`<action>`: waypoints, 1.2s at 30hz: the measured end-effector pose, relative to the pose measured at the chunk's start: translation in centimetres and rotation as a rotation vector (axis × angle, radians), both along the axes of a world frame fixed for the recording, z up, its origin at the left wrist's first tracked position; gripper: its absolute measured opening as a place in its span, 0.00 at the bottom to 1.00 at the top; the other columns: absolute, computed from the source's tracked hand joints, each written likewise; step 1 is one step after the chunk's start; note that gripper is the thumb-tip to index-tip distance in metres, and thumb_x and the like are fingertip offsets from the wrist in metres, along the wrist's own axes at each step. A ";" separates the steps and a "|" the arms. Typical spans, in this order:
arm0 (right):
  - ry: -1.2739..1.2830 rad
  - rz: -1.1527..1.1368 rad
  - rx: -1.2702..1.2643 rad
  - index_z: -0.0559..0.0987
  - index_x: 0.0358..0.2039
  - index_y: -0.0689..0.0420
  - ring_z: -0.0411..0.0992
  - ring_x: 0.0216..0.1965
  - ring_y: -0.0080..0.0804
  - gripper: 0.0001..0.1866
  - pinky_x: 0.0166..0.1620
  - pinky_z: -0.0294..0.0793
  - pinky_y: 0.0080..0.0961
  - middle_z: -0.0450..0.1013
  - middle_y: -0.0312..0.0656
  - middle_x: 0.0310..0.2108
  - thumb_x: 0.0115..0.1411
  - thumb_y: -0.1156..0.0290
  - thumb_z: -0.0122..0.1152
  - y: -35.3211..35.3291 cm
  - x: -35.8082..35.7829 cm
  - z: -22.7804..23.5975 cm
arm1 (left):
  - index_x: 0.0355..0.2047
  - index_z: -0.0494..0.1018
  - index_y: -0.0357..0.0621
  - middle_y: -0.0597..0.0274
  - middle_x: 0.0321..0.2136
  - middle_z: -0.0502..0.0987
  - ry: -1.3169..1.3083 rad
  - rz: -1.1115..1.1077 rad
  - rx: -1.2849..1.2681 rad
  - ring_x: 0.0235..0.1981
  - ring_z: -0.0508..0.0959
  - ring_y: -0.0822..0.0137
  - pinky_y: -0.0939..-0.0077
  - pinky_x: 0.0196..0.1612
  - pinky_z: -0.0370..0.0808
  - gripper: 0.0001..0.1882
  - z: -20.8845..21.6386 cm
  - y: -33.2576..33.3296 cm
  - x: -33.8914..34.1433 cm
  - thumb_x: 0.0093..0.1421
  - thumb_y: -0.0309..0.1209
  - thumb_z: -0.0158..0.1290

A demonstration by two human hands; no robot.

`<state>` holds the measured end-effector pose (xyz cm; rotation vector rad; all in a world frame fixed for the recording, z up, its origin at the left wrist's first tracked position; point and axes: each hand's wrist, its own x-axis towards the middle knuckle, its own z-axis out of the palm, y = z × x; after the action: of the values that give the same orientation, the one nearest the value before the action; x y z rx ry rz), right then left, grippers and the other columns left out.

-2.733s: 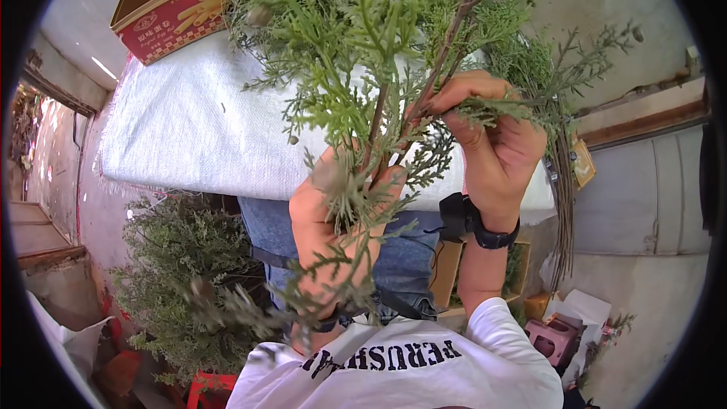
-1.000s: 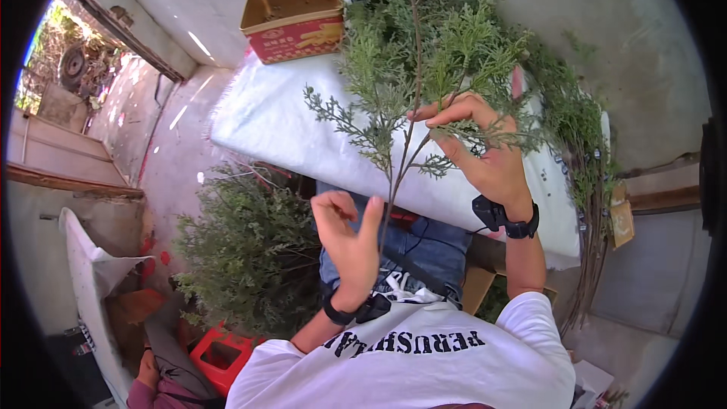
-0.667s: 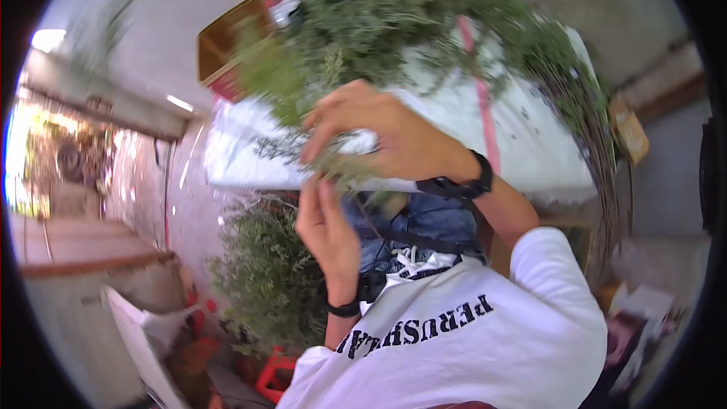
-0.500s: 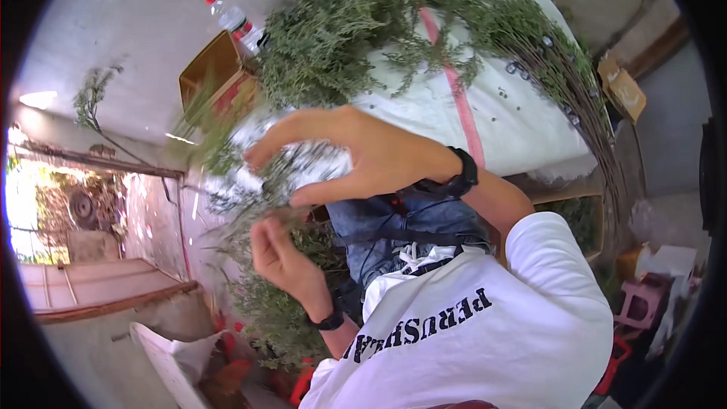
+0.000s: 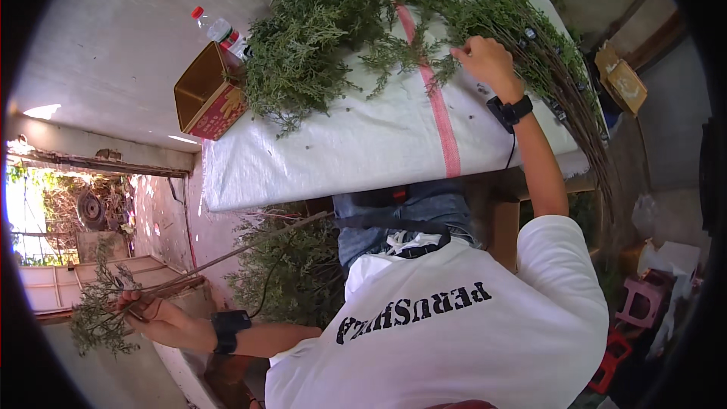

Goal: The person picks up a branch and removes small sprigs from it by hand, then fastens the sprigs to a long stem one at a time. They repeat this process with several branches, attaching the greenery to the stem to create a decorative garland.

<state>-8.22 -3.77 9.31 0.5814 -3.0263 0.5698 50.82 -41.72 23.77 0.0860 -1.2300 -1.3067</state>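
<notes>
Head view: person sitting at a white-covered table (image 5: 341, 151).
Left hand (image 5: 155, 320): reaching far out low to the left, fingers closing around a cypress sprig (image 5: 102, 314) by its stem.
Right hand (image 5: 485, 57): stretching forward, fingers curling into the heap of cypress branches (image 5: 318, 38) on the table.
Risk: the long stem is likely snagging on the foliage pile (image 5: 291, 273) below the table, stripping leaflets.

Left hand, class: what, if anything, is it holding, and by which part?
The left hand grips a long cut green sprig at the base of its leafy tip, its bare stem running toward the table. The right hand rests on the greenery pile.
</notes>
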 end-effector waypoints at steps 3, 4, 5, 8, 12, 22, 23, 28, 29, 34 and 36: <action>0.126 0.091 0.037 0.84 0.35 0.56 0.79 0.38 0.51 0.18 0.41 0.77 0.45 0.81 0.49 0.33 0.60 0.52 0.67 -1.3 0.2 -1.1 | 0.54 0.70 0.26 0.50 0.48 0.78 -0.144 0.420 -0.246 0.47 0.77 0.61 0.70 0.53 0.72 0.18 2.6 0.2 -0.8 0.72 0.30 0.46; 0.083 0.086 0.044 0.84 0.35 0.56 0.79 0.38 0.51 0.18 0.41 0.77 0.45 0.81 0.49 0.33 0.60 0.52 0.67 -1.5 0.3 -1.1 | 0.53 0.71 0.26 0.51 0.47 0.78 -0.137 0.523 -0.213 0.47 0.77 0.62 0.70 0.53 0.72 0.17 3.6 0.6 -1.5 0.72 0.30 0.47; 0.086 0.126 -0.025 0.84 0.34 0.58 0.80 0.37 0.50 0.17 0.40 0.77 0.44 0.81 0.50 0.32 0.59 0.54 0.67 -1.6 0.3 -1.0 | 0.52 0.72 0.27 0.53 0.46 0.78 -0.125 0.628 -0.176 0.47 0.77 0.62 0.70 0.53 0.73 0.17 4.5 1.1 -2.5 0.72 0.31 0.47; 0.097 0.213 -0.156 0.83 0.32 0.61 0.80 0.35 0.48 0.16 0.40 0.78 0.42 0.81 0.50 0.31 0.58 0.58 0.69 -0.9 -0.1 -0.3 | 0.50 0.73 0.30 0.55 0.44 0.78 -0.274 0.835 -0.205 0.45 0.77 0.64 0.70 0.51 0.73 0.15 6.1 2.3 -7.2 0.72 0.31 0.48; -0.291 0.334 -0.461 0.81 0.36 0.62 0.79 0.33 0.31 0.12 0.37 0.77 0.30 0.80 0.39 0.30 0.63 0.65 0.65 2.0 -1.2 1.3 | 0.47 0.76 0.35 0.60 0.39 0.79 -0.530 0.773 -0.286 0.38 0.77 0.67 0.71 0.43 0.75 0.12 4.9 3.6 -15.7 0.72 0.31 0.49; -0.246 0.114 -1.153 0.78 0.50 0.58 0.61 0.24 0.13 0.12 0.26 0.57 0.13 0.73 0.30 0.37 0.71 0.67 0.56 13.6 2.9 10.6 | 0.33 0.81 0.38 0.60 0.24 0.82 -1.055 -0.385 -1.000 0.21 0.80 0.68 0.79 0.26 0.73 0.04 -1.1 14.8 -29.2 0.57 0.22 0.65; -0.221 0.103 -1.125 0.77 0.50 0.58 0.57 0.23 0.12 0.12 0.26 0.55 0.12 0.73 0.30 0.37 0.72 0.67 0.55 14.5 4.2 12.1 | 0.33 0.81 0.39 0.59 0.24 0.82 -0.994 -0.430 -1.113 0.21 0.80 0.64 0.77 0.25 0.74 0.05 -1.9 15.7 -30.0 0.56 0.24 0.66; -0.217 0.067 -0.798 0.76 0.51 0.59 0.62 0.24 0.13 0.13 0.27 0.59 0.12 0.74 0.34 0.35 0.68 0.70 0.58 13.3 13.0 15.6 | 0.34 0.81 0.40 0.60 0.22 0.80 -0.871 -0.474 -1.236 0.20 0.79 0.60 0.71 0.22 0.73 0.08 -7.7 18.2 -31.8 0.55 0.27 0.67; -0.261 0.125 -0.764 0.77 0.50 0.59 0.66 0.26 0.15 0.13 0.29 0.63 0.14 0.75 0.34 0.34 0.66 0.72 0.61 11.9 14.5 14.4 | 0.35 0.81 0.40 0.61 0.21 0.79 -0.874 -0.470 -1.299 0.20 0.79 0.61 0.69 0.22 0.73 0.08 -8.5 18.4 -31.7 0.55 0.27 0.67; -0.187 0.573 -0.437 0.79 0.37 0.63 0.74 0.31 0.27 0.09 0.35 0.72 0.22 0.77 0.40 0.32 0.55 0.81 0.68 5.7 15.7 8.6 | 0.39 0.79 0.43 0.67 0.18 0.68 -0.762 -0.488 -1.174 0.17 0.71 0.66 0.70 0.21 0.69 0.11 -11.3 19.8 -32.8 0.57 0.32 0.64; -0.260 0.623 -0.447 0.79 0.37 0.63 0.74 0.31 0.26 0.09 0.35 0.72 0.21 0.77 0.40 0.32 0.56 0.81 0.68 4.1 15.0 6.8 | 0.41 0.80 0.42 0.68 0.19 0.69 -0.789 -0.447 -1.181 0.18 0.71 0.68 0.72 0.21 0.69 0.13 -11.5 20.1 -32.7 0.55 0.30 0.64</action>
<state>6.74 0.32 16.12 1.5113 -2.7256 1.3812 18.12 -21.59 12.23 -0.6014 -2.6445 -0.6929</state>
